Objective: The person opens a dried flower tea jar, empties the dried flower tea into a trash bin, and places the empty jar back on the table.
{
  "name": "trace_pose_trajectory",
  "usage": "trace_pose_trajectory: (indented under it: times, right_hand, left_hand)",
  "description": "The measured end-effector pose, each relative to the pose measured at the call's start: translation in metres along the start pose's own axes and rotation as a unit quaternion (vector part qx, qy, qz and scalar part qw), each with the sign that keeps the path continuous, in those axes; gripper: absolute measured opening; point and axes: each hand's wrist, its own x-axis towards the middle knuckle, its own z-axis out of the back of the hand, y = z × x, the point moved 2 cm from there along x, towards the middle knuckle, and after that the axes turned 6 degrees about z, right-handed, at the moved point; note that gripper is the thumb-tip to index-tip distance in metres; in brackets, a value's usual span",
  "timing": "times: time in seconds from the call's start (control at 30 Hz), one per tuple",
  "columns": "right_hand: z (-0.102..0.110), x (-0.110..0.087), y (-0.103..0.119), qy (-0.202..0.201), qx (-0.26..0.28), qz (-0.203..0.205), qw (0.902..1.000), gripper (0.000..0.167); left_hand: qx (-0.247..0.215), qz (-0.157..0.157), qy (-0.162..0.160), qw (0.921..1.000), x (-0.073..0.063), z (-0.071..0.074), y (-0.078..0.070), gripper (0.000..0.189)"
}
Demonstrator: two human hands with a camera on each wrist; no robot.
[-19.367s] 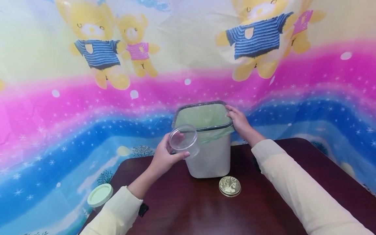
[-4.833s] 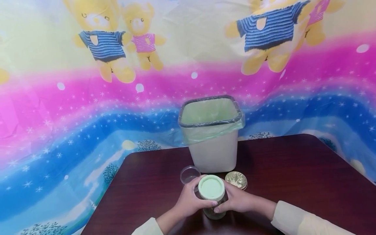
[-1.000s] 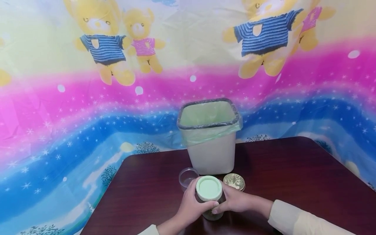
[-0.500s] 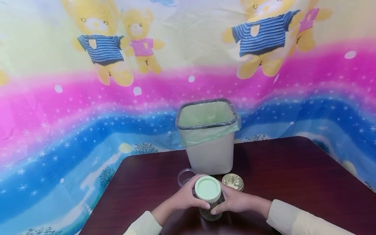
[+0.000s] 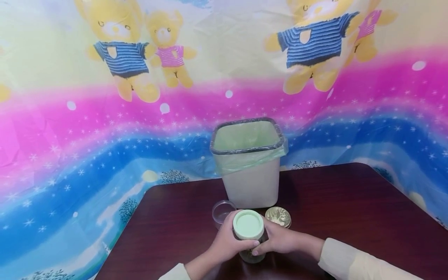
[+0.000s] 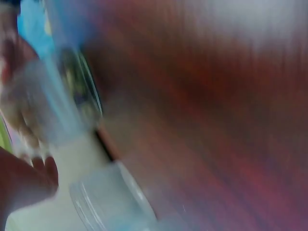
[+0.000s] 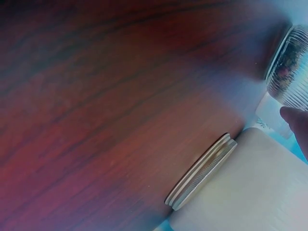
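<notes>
In the head view a jar with a pale green lid stands upright near the front of the table. My left hand holds its left side and my right hand its right side, thumbs meeting at the front. Dark, mixed bits show low inside the ribbed, clear jar in the right wrist view. Blur covers much of the left wrist view, where the fingers are near the jar. Just behind the left hand sits a clear round container.
A pale bin with a green liner stands behind the jar. Right of its base lies a gold, coin-like round piece with a ridged edge. The dark red table ends at a printed cloth backdrop.
Earlier, the left hand held the clear container at the bin; it now stands on the table and both hands hold the jar. Over the last second the left hand turns slightly around the jar.
</notes>
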Motion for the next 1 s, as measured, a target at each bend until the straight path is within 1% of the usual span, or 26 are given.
trace_pose_trajectory:
  times: [0.1, 0.17, 0.27, 0.33, 0.43, 0.5, 0.57, 0.63, 0.7, 0.77, 0.8, 0.87, 0.93, 1.0]
  right_hand:
    - [0.000, 0.000, 0.000, -0.001, -0.006, 0.006, 1.0000, 0.083]
    - [0.000, -0.001, 0.000, 0.000, -0.003, 0.011, 0.9999, 0.083]
    - [-0.001, 0.000, 0.000, 0.004, 0.013, 0.016, 0.9998, 0.083]
    - [-0.001, 0.000, 0.000, 0.005, 0.022, 0.018, 0.9996, 0.083]
    - [-0.001, 0.000, 0.000, 0.004, 0.018, 0.014, 0.9997, 0.083]
    - [-0.001, 0.000, 0.000, 0.003, 0.015, 0.008, 0.9999, 0.083]
    - [-0.001, 0.000, -0.001, 0.003, 0.015, 0.004, 0.9999, 0.084]
    - [-0.001, 0.000, -0.002, 0.002, 0.019, 0.001, 0.9998, 0.085]
    - [-0.001, 0.000, -0.002, 0.002, 0.022, 0.004, 0.9997, 0.084]
    - [-0.001, 0.000, -0.003, 0.005, 0.024, 0.007, 0.9997, 0.084]
    - [-0.001, 0.000, -0.004, 0.005, 0.023, 0.008, 0.9997, 0.084]
    - [-0.002, 0.000, -0.004, 0.007, 0.021, 0.009, 0.9997, 0.083]
    - [-0.001, 0.000, -0.004, 0.006, 0.013, 0.006, 0.9999, 0.084]
    - [0.000, 0.001, -0.003, 0.005, 0.010, 0.003, 0.9999, 0.085]
  left_hand:
    - [0.028, 0.013, -0.055, 0.9980, -0.007, -0.008, -0.005, 0.074]
    - [0.036, 0.023, -0.078, 0.9960, -0.010, -0.012, -0.007, 0.075]
    - [0.040, 0.032, -0.095, 0.9942, -0.013, -0.016, -0.010, 0.077]
    - [0.037, 0.032, -0.091, 0.9946, -0.014, -0.015, -0.010, 0.078]
    - [0.024, 0.026, -0.061, 0.9975, -0.013, -0.009, -0.008, 0.078]
    - [0.009, 0.021, -0.024, 0.9994, -0.010, -0.003, -0.005, 0.077]
    - [-0.012, 0.012, 0.020, 0.9997, -0.005, 0.005, -0.001, 0.075]
    - [-0.045, 0.007, 0.073, 0.9963, 0.001, 0.011, 0.002, 0.073]
    - [-0.073, 0.004, 0.123, 0.9897, 0.008, 0.016, 0.004, 0.073]
    - [-0.090, 0.007, 0.162, 0.9826, 0.014, 0.019, 0.006, 0.074]
    - [-0.091, 0.008, 0.175, 0.9803, 0.016, 0.020, 0.007, 0.074]
    - [-0.083, 0.006, 0.189, 0.9783, 0.020, 0.022, 0.008, 0.074]
    - [-0.074, 0.005, 0.194, 0.9783, 0.023, 0.022, 0.008, 0.074]
    - [-0.068, 0.004, 0.190, 0.9794, 0.024, 0.022, 0.007, 0.074]
